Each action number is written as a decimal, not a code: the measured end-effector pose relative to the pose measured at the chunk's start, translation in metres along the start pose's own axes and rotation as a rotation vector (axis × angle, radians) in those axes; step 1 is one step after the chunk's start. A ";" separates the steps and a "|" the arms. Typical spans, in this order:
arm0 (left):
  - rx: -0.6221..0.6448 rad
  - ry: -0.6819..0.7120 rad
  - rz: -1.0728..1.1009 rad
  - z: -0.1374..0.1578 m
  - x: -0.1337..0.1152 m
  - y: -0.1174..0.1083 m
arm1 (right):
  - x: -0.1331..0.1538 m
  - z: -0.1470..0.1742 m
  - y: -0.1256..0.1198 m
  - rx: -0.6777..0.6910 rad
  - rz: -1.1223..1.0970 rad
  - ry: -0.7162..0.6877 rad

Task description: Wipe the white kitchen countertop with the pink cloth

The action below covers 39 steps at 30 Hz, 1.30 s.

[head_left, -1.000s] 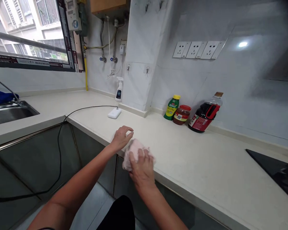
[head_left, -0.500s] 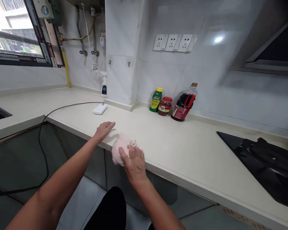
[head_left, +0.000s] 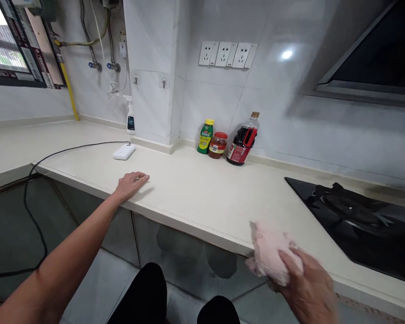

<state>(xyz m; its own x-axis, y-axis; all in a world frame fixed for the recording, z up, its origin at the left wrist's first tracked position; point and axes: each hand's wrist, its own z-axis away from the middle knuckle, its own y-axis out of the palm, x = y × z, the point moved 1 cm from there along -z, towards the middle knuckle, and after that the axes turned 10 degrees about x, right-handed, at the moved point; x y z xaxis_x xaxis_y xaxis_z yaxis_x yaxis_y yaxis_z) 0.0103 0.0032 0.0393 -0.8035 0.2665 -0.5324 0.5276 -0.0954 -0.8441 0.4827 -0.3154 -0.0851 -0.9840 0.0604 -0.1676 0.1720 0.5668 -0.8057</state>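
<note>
My right hand (head_left: 305, 283) grips a crumpled pale pink cloth (head_left: 273, 254) at the front edge of the white countertop (head_left: 202, 198). Part of the cloth lies over the edge, and its outline is a little blurred. Over at the left, my left hand (head_left: 131, 185) is at the counter's front edge with its fingers stretched out and nothing in it. A white power bank (head_left: 124, 151) with a black cable (head_left: 77, 146) plugged in lies beyond that hand.
Against the wall stand a green bottle (head_left: 205, 137), a red-lidded jar (head_left: 218, 145) and a large dark sauce bottle (head_left: 243, 141). A spray bottle (head_left: 130, 118) is by the pillar. At the right sits a black gas hob (head_left: 327, 220), below a range hood (head_left: 367, 58).
My right hand has carried the pink cloth far to the right along the counter's front edge. My left hand stays near the same spot on the counter. The view has shifted right.
</note>
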 end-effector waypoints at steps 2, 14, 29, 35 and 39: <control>-0.001 -0.002 -0.011 0.002 -0.002 -0.001 | -0.042 0.019 -0.003 0.053 0.003 0.031; -0.012 0.085 -0.162 -0.012 0.006 0.009 | -0.036 -0.005 -0.025 0.011 -0.125 -0.016; 0.053 0.003 -0.352 -0.026 0.014 0.008 | 0.098 -0.167 -0.016 0.268 -0.516 0.151; 0.038 -0.010 -0.349 -0.029 0.019 0.008 | -0.022 -0.117 -0.016 0.206 -0.370 0.435; 0.018 0.017 -0.326 -0.029 0.017 0.008 | -0.085 -0.051 -0.036 0.176 -0.283 0.560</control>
<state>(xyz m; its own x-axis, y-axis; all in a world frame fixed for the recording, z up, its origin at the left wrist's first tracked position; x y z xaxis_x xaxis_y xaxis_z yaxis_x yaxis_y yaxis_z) 0.0092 0.0349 0.0255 -0.9245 0.3016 -0.2332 0.2387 -0.0191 -0.9709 0.5574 -0.2988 -0.0133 -0.8597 0.3742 0.3478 -0.1394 0.4832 -0.8644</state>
